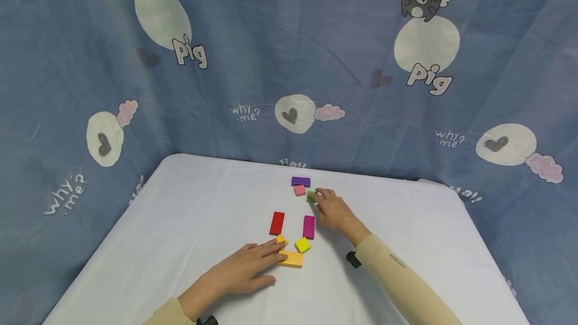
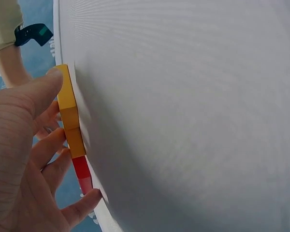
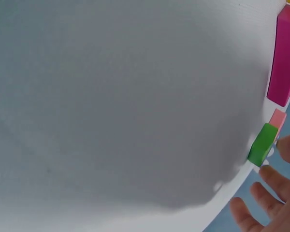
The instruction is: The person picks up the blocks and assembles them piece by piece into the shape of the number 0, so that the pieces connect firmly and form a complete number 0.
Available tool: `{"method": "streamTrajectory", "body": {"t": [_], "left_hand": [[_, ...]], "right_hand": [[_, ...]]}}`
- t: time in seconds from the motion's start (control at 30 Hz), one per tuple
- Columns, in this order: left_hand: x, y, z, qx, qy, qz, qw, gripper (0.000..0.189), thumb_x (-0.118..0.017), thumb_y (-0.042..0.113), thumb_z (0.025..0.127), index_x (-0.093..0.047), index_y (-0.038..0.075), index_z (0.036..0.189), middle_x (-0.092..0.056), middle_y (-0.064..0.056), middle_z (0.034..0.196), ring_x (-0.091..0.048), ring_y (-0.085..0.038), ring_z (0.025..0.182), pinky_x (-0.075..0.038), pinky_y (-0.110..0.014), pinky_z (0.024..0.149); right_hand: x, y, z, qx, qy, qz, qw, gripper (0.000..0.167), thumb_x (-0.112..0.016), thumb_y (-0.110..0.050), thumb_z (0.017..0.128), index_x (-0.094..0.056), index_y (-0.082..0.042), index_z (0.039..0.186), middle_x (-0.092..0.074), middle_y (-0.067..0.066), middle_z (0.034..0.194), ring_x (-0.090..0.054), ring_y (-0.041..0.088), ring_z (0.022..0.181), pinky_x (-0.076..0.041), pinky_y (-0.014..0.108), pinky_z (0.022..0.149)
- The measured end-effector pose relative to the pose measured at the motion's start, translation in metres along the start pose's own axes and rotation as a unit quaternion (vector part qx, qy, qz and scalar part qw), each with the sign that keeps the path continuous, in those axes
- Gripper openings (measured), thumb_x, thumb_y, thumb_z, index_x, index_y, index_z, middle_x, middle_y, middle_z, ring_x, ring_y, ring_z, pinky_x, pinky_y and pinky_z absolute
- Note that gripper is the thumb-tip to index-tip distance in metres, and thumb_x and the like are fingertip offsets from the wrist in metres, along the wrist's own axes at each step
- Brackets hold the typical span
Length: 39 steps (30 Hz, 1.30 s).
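My left hand point(image 1: 241, 269) lies spread and fairly straight, its fingertips touching the orange rectangular block point(image 1: 293, 260) and the small orange block point(image 1: 282, 239). In the head view its thumb stays apart from them on the near side. The red block point(image 1: 277, 223) lies just beyond. Farther off, my right hand point(image 1: 333, 209) pinches a small green block point(image 3: 263, 145) between thumb and index finger, partly covering it in the head view; its other fingers stand apart. A pink block point(image 1: 300, 190) and a purple block point(image 1: 300, 181) lie beside and beyond the green one.
A magenta block point(image 1: 309, 227) and a tilted yellow block point(image 1: 302, 245) lie between the hands. The blocks form a loose outline on a white-covered table point(image 1: 217, 199). A blue printed curtain point(image 1: 253, 54) hangs behind the far edge.
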<state>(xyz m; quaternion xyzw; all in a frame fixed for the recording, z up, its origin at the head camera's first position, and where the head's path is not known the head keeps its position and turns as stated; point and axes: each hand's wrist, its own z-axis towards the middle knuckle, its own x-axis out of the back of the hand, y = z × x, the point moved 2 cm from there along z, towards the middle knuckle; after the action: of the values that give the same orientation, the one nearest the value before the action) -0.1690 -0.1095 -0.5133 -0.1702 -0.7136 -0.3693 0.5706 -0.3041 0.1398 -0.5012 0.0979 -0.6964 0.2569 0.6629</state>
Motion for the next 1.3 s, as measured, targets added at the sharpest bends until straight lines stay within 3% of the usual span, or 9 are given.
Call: {"method": "streamTrajectory", "body": {"t": [0.5,0.87,1.1,1.3], "left_hand": [[0.0,-0.001,-0.001,-0.006,0.004,0.004,1.0,0.055,-0.059,0.045,0.095,-0.047,0.026,0.146,-0.031,0.007,0.157,-0.029,-0.017,0.143,-0.037,-0.053,0.105],[-0.001,-0.002,-0.002,-0.006,0.007,0.006,0.9999,0.055,-0.059,0.045,0.095,-0.048,0.026,0.146,-0.03,0.008,0.157,-0.029,-0.017,0.143,-0.037,-0.052,0.105],[-0.001,-0.002,-0.002,-0.002,0.005,0.006,1.0,0.055,-0.059,0.045,0.095,-0.047,0.028,0.146,-0.03,0.008,0.157,-0.029,-0.016,0.143,-0.037,-0.053,0.105],[-0.001,0.0,-0.002,-0.004,0.008,0.004,1.0,0.055,-0.059,0.045,0.096,-0.047,0.028,0.146,-0.03,0.008,0.157,-0.029,-0.016,0.143,-0.037,-0.053,0.105]], "right_hand": [[-0.005,-0.002,-0.005,0.019,-0.004,0.027,0.9994,0.038,-0.05,-0.01,0.099,-0.057,-0.019,0.135,-0.047,0.008,0.145,-0.042,0.029,0.133,-0.036,0.051,0.107],[-0.007,-0.003,-0.008,0.047,0.034,0.03,0.9978,0.036,-0.053,-0.012,0.099,-0.058,-0.015,0.135,-0.05,0.01,0.141,-0.046,0.03,0.129,-0.04,0.051,0.103],[-0.008,0.0,-0.003,0.007,0.063,0.044,0.997,0.04,-0.06,-0.023,0.098,-0.058,-0.01,0.135,-0.061,0.01,0.12,-0.058,0.027,0.113,-0.047,0.045,0.097],[-0.008,0.001,0.005,-0.013,0.06,0.056,0.9965,0.038,-0.061,-0.023,0.097,-0.06,-0.011,0.133,-0.063,0.008,0.114,-0.06,0.025,0.108,-0.048,0.043,0.096]]}}
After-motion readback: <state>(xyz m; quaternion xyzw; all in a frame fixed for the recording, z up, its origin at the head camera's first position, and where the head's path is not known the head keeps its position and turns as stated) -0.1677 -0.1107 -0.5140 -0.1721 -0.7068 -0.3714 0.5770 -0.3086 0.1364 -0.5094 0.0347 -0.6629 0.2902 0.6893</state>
